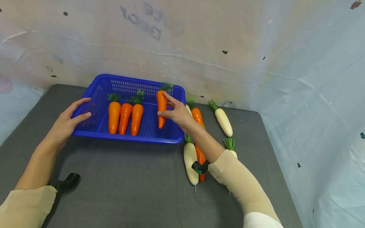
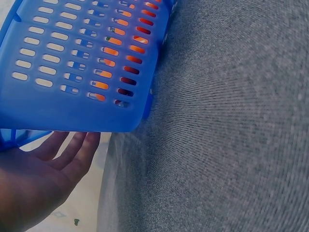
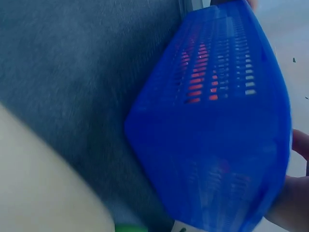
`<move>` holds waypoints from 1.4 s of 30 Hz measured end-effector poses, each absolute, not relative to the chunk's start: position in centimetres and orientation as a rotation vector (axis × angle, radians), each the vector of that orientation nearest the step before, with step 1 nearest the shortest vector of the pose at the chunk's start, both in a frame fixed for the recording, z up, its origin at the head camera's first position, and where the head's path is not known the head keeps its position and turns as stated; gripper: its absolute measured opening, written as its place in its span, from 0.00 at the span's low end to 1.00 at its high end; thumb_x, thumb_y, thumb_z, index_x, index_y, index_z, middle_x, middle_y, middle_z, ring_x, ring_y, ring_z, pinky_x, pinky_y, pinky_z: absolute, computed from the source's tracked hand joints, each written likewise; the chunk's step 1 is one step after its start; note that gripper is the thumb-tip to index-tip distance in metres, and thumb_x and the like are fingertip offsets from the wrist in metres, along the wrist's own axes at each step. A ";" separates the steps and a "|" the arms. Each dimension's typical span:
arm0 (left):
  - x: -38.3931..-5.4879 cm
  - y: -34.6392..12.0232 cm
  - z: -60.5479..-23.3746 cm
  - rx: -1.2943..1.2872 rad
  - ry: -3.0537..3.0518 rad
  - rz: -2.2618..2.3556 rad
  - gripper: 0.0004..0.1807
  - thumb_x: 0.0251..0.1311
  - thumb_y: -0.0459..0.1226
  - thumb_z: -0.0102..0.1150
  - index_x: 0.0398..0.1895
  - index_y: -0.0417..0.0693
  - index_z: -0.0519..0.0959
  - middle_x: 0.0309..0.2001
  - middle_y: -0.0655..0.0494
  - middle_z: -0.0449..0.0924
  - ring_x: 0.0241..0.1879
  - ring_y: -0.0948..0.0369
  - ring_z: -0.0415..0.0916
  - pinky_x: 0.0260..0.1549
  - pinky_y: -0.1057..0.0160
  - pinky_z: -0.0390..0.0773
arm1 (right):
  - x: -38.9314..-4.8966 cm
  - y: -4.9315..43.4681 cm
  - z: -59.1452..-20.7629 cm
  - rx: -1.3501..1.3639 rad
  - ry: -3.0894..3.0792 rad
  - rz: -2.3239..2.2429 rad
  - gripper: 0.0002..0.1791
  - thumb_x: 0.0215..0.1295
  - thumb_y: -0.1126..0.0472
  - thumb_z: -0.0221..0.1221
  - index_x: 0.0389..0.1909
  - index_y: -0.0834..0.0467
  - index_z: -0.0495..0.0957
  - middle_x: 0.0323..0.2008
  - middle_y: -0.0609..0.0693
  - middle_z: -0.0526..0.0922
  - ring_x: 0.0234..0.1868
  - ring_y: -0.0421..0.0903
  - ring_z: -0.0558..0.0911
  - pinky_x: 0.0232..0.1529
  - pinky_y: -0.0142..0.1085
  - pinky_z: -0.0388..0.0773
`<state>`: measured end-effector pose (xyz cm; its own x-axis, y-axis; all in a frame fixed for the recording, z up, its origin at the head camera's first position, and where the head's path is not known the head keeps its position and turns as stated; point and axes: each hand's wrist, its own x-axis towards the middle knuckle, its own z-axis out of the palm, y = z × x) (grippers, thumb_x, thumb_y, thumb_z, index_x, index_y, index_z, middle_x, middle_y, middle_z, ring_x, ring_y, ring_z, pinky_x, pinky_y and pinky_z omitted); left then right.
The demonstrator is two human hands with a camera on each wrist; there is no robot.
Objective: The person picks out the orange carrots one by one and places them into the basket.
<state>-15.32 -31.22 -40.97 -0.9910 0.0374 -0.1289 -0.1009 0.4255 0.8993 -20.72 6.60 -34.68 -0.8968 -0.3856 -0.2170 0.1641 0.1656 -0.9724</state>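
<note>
A blue plastic basket (image 1: 154,139) holds several orange carrots with green tops. At its left end my left hand (image 1: 64,125) grips the rim; in the left wrist view the fingers of that hand (image 2: 53,179) reach past the basket wall (image 2: 72,113). Inside the right part of the basket, my right hand (image 1: 179,113) pinches a carrot (image 1: 160,103) between thumb and fingers, its tip pointing down. Three other carrots (image 1: 114,117) lie side by side toward the basket's left. In the right wrist view the basket's outer wall (image 3: 207,130) hides the held carrot.
Right of the basket, white radishes (image 1: 190,161) and more carrots (image 1: 197,115) lie on the dark grey table (image 1: 128,183), partly hidden by my right forearm. Another radish (image 1: 223,122) lies farther right. A pale sheet (image 1: 199,41) hangs behind the table.
</note>
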 end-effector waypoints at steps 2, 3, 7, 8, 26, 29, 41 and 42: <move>-15.3 -31.2 -41.1 -0.058 2.543 1.613 0.33 0.74 0.53 0.45 0.78 0.76 0.48 0.78 0.38 0.39 0.61 0.36 0.58 0.40 0.68 0.74 | -20.8 6.1 -35.1 -0.198 2.035 -1.759 0.44 0.64 0.68 0.65 0.76 0.41 0.58 0.72 0.53 0.63 0.68 0.49 0.68 0.56 0.43 0.76; -15.4 -31.2 -41.2 -0.058 2.541 1.617 0.33 0.74 0.53 0.45 0.78 0.76 0.48 0.78 0.39 0.39 0.62 0.36 0.57 0.44 0.61 0.76 | -20.9 5.9 -35.3 -0.193 2.039 -1.746 0.44 0.64 0.68 0.65 0.76 0.41 0.58 0.72 0.53 0.62 0.68 0.49 0.68 0.56 0.43 0.76; -15.4 -31.2 -41.3 -0.058 2.545 1.617 0.33 0.74 0.53 0.45 0.78 0.76 0.48 0.78 0.38 0.39 0.63 0.34 0.56 0.50 0.42 0.73 | -21.1 4.9 -35.9 -0.175 2.057 -1.708 0.45 0.63 0.68 0.66 0.76 0.42 0.58 0.72 0.53 0.62 0.67 0.50 0.70 0.55 0.42 0.77; -15.4 -31.3 -41.3 -0.056 2.545 1.619 0.33 0.74 0.53 0.45 0.78 0.76 0.48 0.78 0.38 0.39 0.63 0.34 0.57 0.50 0.45 0.75 | -21.1 4.7 -36.1 -0.167 2.062 -1.702 0.44 0.63 0.68 0.66 0.76 0.42 0.58 0.72 0.54 0.63 0.66 0.51 0.71 0.55 0.42 0.77; -15.4 -31.4 -40.9 -0.053 2.530 1.600 0.34 0.74 0.51 0.47 0.78 0.75 0.48 0.77 0.37 0.41 0.56 0.48 0.62 0.33 0.76 0.73 | -22.3 1.6 -37.7 -0.018 2.092 -1.515 0.43 0.60 0.68 0.68 0.75 0.46 0.63 0.61 0.59 0.74 0.43 0.48 0.83 0.49 0.43 0.80; -15.5 -31.4 -40.9 -0.050 2.526 1.604 0.33 0.74 0.51 0.47 0.78 0.75 0.48 0.77 0.37 0.41 0.55 0.49 0.62 0.33 0.75 0.74 | -22.5 1.3 -37.8 -0.027 2.115 -1.468 0.44 0.60 0.69 0.69 0.75 0.47 0.63 0.62 0.59 0.74 0.44 0.48 0.83 0.48 0.42 0.81; -15.6 -31.3 -41.0 -0.068 2.526 1.600 0.34 0.74 0.51 0.47 0.78 0.77 0.48 0.78 0.36 0.39 0.58 0.40 0.59 0.33 0.76 0.72 | -22.5 0.6 -38.5 -0.108 2.308 -1.190 0.48 0.58 0.65 0.71 0.77 0.46 0.57 0.65 0.57 0.72 0.46 0.49 0.83 0.45 0.42 0.82; -15.6 -31.3 -41.0 -0.069 2.524 1.599 0.34 0.74 0.51 0.47 0.78 0.77 0.48 0.78 0.36 0.39 0.58 0.41 0.59 0.33 0.76 0.73 | -22.6 0.5 -38.6 -0.113 2.329 -1.160 0.48 0.58 0.64 0.71 0.77 0.45 0.57 0.67 0.56 0.71 0.46 0.48 0.82 0.44 0.40 0.82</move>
<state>-15.57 -31.29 -41.02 -0.9873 0.0425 -0.1531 -0.1203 0.4300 0.8948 -22.57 0.52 -38.62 -0.8557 -0.2999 -0.4216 0.1560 0.6275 -0.7628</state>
